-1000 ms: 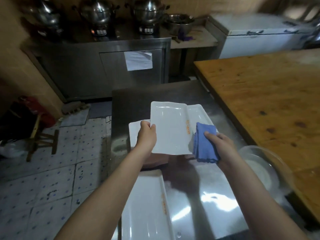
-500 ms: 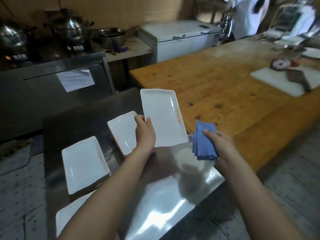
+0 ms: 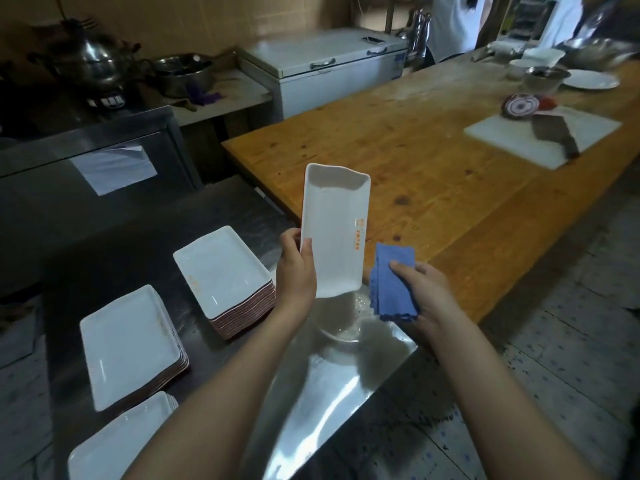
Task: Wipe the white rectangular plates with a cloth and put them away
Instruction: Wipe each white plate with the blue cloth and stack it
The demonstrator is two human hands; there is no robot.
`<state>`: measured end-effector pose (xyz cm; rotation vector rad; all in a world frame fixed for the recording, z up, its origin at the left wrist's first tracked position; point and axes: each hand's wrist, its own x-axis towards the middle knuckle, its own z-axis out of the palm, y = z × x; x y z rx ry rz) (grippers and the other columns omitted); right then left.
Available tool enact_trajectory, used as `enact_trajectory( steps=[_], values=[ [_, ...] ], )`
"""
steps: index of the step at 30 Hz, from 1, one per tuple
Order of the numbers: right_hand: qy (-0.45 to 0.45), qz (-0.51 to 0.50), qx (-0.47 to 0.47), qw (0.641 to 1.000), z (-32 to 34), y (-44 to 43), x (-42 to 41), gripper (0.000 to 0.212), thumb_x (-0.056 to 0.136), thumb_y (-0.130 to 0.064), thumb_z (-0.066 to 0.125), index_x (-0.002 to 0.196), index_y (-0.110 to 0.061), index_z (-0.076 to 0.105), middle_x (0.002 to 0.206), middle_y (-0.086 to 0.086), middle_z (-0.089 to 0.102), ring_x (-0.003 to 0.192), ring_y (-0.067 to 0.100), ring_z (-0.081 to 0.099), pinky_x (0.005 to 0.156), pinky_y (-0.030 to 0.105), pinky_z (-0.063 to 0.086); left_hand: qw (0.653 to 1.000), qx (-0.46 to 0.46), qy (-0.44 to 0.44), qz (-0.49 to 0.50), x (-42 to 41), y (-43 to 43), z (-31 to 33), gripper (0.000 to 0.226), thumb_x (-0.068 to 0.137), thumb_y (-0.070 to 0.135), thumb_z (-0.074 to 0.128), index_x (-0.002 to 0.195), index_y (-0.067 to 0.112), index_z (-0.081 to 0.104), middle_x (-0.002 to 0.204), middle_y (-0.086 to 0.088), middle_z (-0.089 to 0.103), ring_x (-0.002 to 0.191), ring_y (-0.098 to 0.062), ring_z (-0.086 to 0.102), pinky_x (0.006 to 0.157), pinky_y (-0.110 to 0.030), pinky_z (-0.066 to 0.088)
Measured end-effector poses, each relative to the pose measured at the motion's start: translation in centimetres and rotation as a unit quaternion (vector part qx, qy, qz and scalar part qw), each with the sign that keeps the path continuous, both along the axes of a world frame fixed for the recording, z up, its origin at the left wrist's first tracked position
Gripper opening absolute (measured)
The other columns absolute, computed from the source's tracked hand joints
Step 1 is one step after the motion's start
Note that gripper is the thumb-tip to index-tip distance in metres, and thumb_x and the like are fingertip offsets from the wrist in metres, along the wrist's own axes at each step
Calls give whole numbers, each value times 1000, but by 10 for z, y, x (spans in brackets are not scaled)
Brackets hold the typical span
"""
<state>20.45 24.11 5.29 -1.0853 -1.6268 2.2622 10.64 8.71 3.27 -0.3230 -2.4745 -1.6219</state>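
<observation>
Two sets of fingers: we see both at work, neither idle.
Left fingers (image 3: 306, 251): the left hand (image 3: 296, 271) pinches the long left edge of a white rectangular ceramic plate (image 3: 334, 230), thumb on its face, the other fingers curled behind.
Right fingers (image 3: 401, 268): the right hand (image 3: 426, 292) grips a folded blue cloth (image 3: 393, 282), thumb on top, the other fingers hidden beneath.
Plate in hand: it is held in the air, face tilted towards us. The cloth is just beside its lower right corner, and we cannot tell whether they touch.
Under the plate: a clear glass bowl (image 3: 341, 329) stands on the shiny steel counter (image 3: 329, 393), partly hidden.
Plates on the counter: a far pile (image 3: 221, 268) lies just beside the left wrist, then a middle pile (image 3: 128, 341) and a near pile (image 3: 117, 441), all white and rectangular.
Further out: a long wooden counter (image 3: 433, 161) on the right.
Done, as we judge: little can be counted, since we cannot tell wiped piles from waiting ones.
Left, as we judge: finish this plate, set it with its pile, and wipe whatever remains.
</observation>
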Motion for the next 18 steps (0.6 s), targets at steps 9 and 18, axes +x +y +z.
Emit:
enact_trajectory(
  steps=[9, 18],
  values=[
    [39, -11, -92, 995, 11, -10, -6, 26, 90, -12, 62, 110, 4, 59, 106, 25, 67, 99, 40, 65, 90, 56, 50, 963, 124, -226, 82, -5, 9, 4, 17, 99, 30, 36, 104, 17, 46, 105, -5, 60, 86, -20, 58, 83, -35, 49],
    [112, 152, 58, 980, 65, -78, -24, 16, 87, -16, 65, 101, -9, 61, 83, 7, 71, 67, 15, 70, 52, 25, 52, 874, 316, -362, 75, 6, -61, 15, 16, 99, 35, 38, 114, 30, 42, 94, 4, 57, 84, -19, 61, 59, -30, 55]
  ],
)
